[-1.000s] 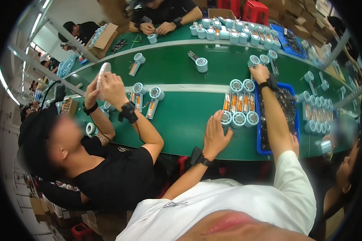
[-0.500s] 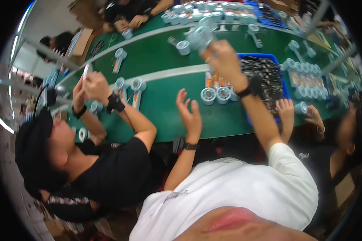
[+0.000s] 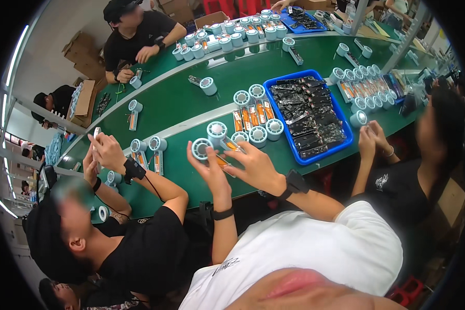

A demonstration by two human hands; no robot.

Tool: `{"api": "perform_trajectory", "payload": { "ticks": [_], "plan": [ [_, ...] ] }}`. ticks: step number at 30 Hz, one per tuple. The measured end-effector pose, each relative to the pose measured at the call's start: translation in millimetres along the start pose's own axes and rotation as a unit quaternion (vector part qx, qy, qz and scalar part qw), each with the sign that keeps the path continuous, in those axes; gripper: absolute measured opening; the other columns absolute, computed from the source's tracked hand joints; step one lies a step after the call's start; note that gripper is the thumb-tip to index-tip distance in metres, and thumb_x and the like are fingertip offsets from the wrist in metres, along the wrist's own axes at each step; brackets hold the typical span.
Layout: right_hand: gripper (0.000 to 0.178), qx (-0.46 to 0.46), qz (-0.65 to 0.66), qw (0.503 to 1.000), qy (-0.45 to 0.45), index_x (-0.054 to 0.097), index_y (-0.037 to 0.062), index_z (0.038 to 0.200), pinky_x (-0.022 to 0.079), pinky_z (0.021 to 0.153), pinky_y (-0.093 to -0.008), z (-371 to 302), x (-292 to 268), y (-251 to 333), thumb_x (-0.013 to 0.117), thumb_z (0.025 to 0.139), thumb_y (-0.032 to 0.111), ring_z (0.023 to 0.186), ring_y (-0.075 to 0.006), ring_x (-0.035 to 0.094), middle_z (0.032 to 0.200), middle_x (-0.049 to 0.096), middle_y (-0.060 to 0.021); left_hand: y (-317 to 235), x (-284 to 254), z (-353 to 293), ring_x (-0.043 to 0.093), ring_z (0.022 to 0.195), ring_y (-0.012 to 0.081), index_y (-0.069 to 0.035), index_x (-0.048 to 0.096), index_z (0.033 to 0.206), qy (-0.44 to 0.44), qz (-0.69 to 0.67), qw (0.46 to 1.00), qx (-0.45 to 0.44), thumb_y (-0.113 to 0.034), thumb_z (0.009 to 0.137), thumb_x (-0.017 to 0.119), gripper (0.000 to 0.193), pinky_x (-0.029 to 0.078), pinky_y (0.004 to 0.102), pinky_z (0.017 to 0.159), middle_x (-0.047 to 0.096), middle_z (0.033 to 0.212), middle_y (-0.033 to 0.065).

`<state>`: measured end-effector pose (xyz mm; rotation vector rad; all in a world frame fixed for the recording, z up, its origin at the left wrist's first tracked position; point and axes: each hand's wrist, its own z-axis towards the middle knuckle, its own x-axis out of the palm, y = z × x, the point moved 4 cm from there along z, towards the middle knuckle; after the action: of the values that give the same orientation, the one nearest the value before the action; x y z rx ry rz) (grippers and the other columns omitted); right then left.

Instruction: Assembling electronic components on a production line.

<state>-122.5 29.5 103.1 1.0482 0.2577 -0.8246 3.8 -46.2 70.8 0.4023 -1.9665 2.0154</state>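
Observation:
Two pale blue, round-headed handheld fans with opened handles are between my hands, above the near side of the green table. My left hand [image 3: 215, 173] is closed on one fan [image 3: 201, 149], its fingers around the round head. My right hand [image 3: 257, 164] pinches the orange-filled handle of the second fan [image 3: 216, 129], whose head is just beyond the first. The right thumb lies near the first fan's handle, though the fingers partly hide the contact. Close beyond my right hand, several similar fans [image 3: 257, 135] lie in rows, orange parts showing in their handles.
A blue tray [image 3: 307, 160] full of dark circuit boards stands right of the fan rows. A pale rail [image 3: 183, 125] crosses the green table [image 3: 175, 111]. Co-workers sit close at my left and right, their hands over the table edge; another person [image 3: 139, 41] works across it.
My right hand has come down and toward me from over the far strip, bringing the fans. My left hand, empty and spread before, has closed on one. The view has shifted too.

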Motion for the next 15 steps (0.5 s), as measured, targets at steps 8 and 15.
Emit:
{"api": "perform_trajectory", "payload": {
  "ticks": [8, 15],
  "plan": [
    [0.027, 0.019, 0.074, 0.997, -0.01, 0.08, 0.0114, 0.12, 0.059, 0.078, -0.0396, -59.8, -32.9, -28.2, 0.076, 0.094, 0.004, 0.093, -0.0359, 0.073, 0.12, 0.069, -0.0165, 10.9, -18.4, 81.3, 0.064, 0.099, 0.0161, -0.011, 0.041, 0.159, -0.032, 0.034, 0.998, 0.032, -0.021, 0.11, 0.067, 0.057, 0.057, 0.0312, 0.085, 0.061, 0.123, 0.0088],
    [0.028, 0.05, 0.044, 0.998, 0.009, 0.081, 0.0118, 0.117, 0.057, 0.082, -0.0407, -113.4, -46.6, -40.1, 0.076, 0.091, 0.001, 0.097, -0.0344, 0.071, 0.121, 0.071, -0.0149, 67.4, 16.6, 148.4, 0.066, 0.097, 0.0138, -0.01, 0.05, 0.154, 0.1, 0.161, 0.981, 0.04, -0.025, 0.108, 0.07, 0.052, 0.055, 0.0286, 0.074, 0.069, 0.12, 0.0101]
  ]
}}
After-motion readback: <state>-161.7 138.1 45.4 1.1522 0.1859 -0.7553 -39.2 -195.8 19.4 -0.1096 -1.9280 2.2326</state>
